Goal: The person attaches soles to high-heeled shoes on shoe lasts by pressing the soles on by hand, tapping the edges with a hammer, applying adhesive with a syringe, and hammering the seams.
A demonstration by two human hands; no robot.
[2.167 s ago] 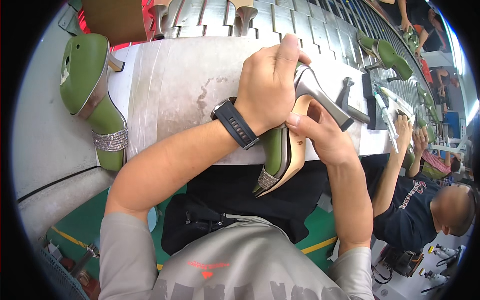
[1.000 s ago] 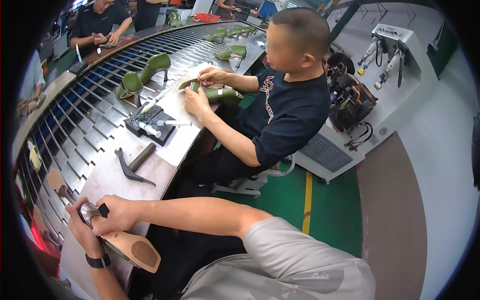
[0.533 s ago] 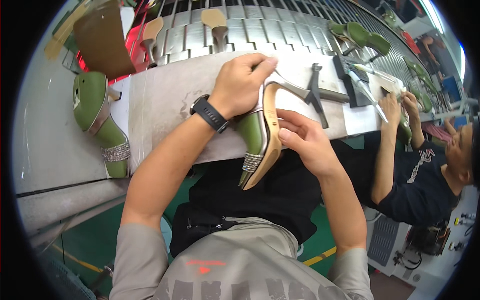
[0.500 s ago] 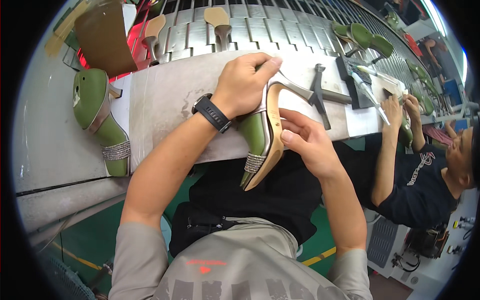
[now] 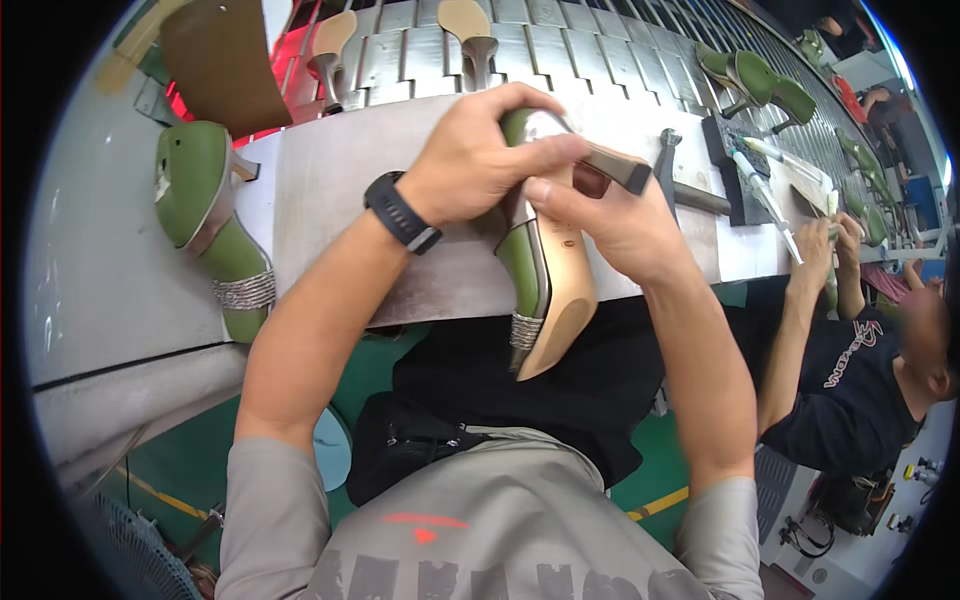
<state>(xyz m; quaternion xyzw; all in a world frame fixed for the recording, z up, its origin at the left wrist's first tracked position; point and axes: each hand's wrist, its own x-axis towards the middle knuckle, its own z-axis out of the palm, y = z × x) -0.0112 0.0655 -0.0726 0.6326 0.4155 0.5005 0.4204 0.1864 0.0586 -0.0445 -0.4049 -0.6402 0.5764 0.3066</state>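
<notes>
A green high-heeled shoe (image 5: pixel 562 285) with a tan sole, silvery trim and sparkling bands near the toe is in both my hands over the bench edge. Its sole is turned toward me and its toe points down. My left hand (image 5: pixel 480 160) wraps the back of the shoe, the thumb lying by the base of the heel. On the sole near that heel rests the thumb of my right hand (image 5: pixel 630 225); its other fingers are partly hidden behind the heel. Just beyond my right hand a hammer (image 5: pixel 668 160) lies on the bench.
Another green shoe (image 5: pixel 200 185) stands at the left. Tan soles with heels (image 5: pixel 466 22) rest on the slatted metal conveyor (image 5: pixel 575 55). At the right are a black block (image 5: pixel 725 150), slim white tubes (image 5: pixel 760 190) and a co-worker's hands (image 5: pixel 825 245). More green shoes (image 5: pixel 755 80) stand beyond.
The shoe has been turned, so its sole shows more fully and its heel points toward the right. My right hand has moved from the sole's middle up to the heel end.
</notes>
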